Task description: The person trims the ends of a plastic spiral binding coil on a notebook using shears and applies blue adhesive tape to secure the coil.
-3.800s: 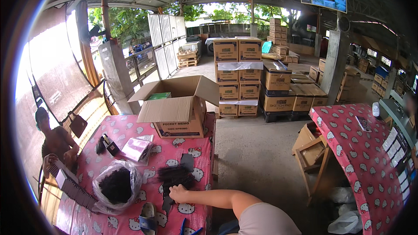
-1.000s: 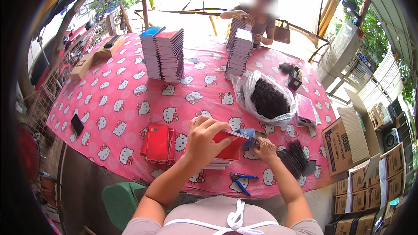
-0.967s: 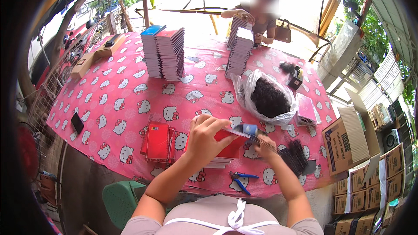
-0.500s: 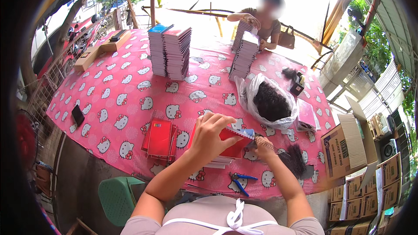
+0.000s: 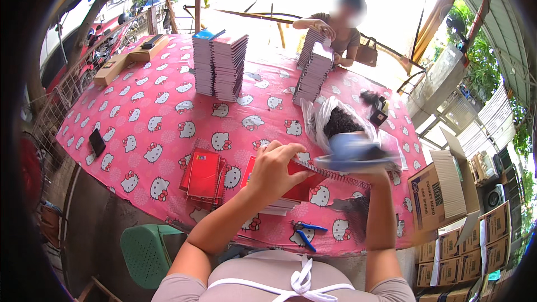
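Note:
My left hand (image 5: 274, 170) is closed round the upper edge of a red notebook (image 5: 299, 191), thumb in front and fingers behind. A thin wire coil (image 5: 335, 174) runs along that edge and sticks out past the right corner. To the right, my right hand (image 5: 376, 177) is raised, its fingers smeared by motion. It appears to hold a blurred blue object (image 5: 358, 152), whose kind I cannot make out. Under the notebook lie more notebooks with white pages (image 5: 278, 208). Blue-handled pliers (image 5: 306, 234) lie open on the table in front of me.
Red notebooks (image 5: 203, 174) are piled to the left. Loose dark coils (image 5: 357, 215) lie right; a plastic bag (image 5: 316, 126) holds more. Tall notebook stacks (image 5: 228, 70) stand farther back. Across the table, a person (image 5: 345, 36) touches another stack (image 5: 314, 72). An open carton (image 5: 439, 190) stands right.
My right hand has moved up and right from the notebook's corner, with the blurred blue object now above it. The coil now stretches along the notebook's edge. My left hand keeps its grip.

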Demonstrator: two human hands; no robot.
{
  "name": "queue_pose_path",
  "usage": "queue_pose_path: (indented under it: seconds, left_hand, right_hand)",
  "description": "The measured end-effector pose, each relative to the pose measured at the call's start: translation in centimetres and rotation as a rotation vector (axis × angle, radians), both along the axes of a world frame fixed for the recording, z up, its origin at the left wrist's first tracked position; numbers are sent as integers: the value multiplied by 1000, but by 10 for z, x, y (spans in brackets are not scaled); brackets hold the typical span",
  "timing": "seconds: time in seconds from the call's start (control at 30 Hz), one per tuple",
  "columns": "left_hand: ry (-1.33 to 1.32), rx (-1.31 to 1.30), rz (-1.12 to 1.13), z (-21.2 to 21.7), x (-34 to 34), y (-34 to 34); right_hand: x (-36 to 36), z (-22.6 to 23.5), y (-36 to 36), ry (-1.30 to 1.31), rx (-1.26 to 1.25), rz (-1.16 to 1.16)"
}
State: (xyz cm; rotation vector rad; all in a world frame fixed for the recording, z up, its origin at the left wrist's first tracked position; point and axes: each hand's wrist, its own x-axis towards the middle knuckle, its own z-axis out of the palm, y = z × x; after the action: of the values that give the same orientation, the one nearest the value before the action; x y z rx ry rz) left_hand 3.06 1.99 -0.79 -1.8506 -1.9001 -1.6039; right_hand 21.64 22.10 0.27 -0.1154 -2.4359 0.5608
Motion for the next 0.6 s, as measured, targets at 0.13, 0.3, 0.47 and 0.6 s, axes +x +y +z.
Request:
queue_pose_path:
  seconds: [0.13,0.3,0.47,0.6]
  left_hand:
    - [-44,72,37,-4,-16,-10]
    - [-483,99,28,-25,-25,-23]
    - [-868,114,-107,-47,-36,-33]
    - [-1031,140,-211,-43,-37,-36]
  right_hand:
    - [-31,11,-16,84,-683,153]
    - [-62,8,-20,-357,-88,-341]
    - [-78,3,-33,-170,-241,-13]
    - [-54,-57,-6,-297,-4,-613]
